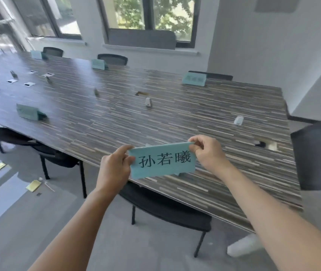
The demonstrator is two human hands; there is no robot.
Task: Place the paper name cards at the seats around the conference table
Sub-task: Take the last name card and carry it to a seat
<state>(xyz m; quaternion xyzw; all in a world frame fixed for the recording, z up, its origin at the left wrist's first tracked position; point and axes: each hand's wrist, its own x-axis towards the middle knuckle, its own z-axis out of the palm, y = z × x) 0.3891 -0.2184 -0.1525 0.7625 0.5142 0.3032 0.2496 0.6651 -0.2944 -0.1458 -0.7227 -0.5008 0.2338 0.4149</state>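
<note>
A teal paper name card (162,162) with black printed characters is held over the near edge of the long striped conference table (175,118). My left hand (114,167) pinches its left end and my right hand (206,151) pinches its top right corner. Several other teal name cards stand on the table: one at the near left (27,112), three along the far side (194,79) (98,64) (36,54).
Black chairs stand under the near edge (165,210), at the right end (318,153) and along the far side (112,59). Small white devices (148,102) (238,120) and cable openings lie on the table. Yellow papers (33,185) lie on the grey floor at left.
</note>
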